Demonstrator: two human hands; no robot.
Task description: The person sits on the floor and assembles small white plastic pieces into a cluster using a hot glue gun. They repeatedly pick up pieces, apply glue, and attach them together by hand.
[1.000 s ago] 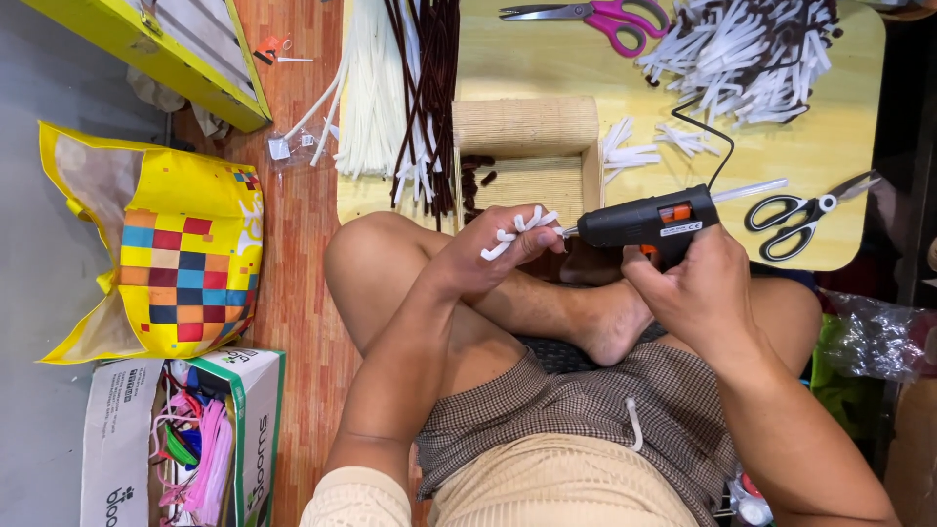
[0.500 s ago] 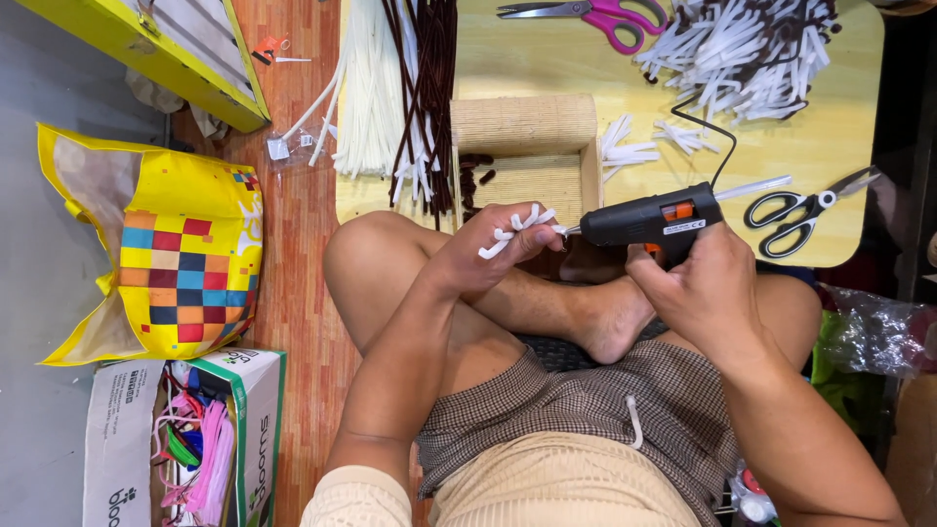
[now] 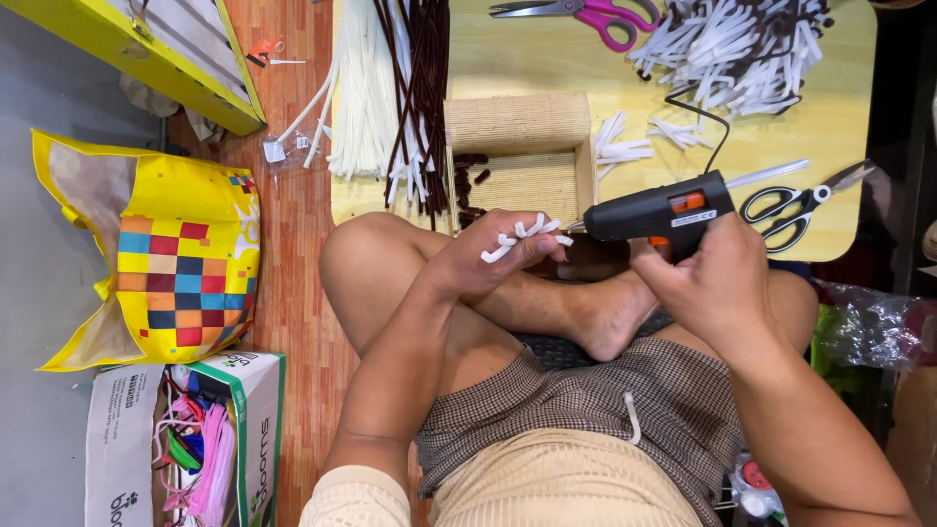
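I sit cross-legged at a low yellow table (image 3: 839, 117). My left hand (image 3: 488, 259) pinches a small cluster of short white strips (image 3: 527, 237) over my knee. In my right hand (image 3: 717, 283) is a black hot glue gun (image 3: 659, 212) with an orange trigger, and its nozzle touches the right end of the strips. A clear glue stick pokes out of the gun's back end. The gun's black cord runs up over the table.
A small woven open box (image 3: 522, 146) with dark pieces stands on the table. Long white and brown strips (image 3: 390, 88), a pile of cut white strips (image 3: 742, 44), pink scissors (image 3: 586, 12), black scissors (image 3: 795, 202). On the floor: yellow checked bag (image 3: 171, 263), carton of coloured strips (image 3: 185, 439).
The left hand and the glue gun have stayed together over the knee; the strips have barely shifted against the nozzle.
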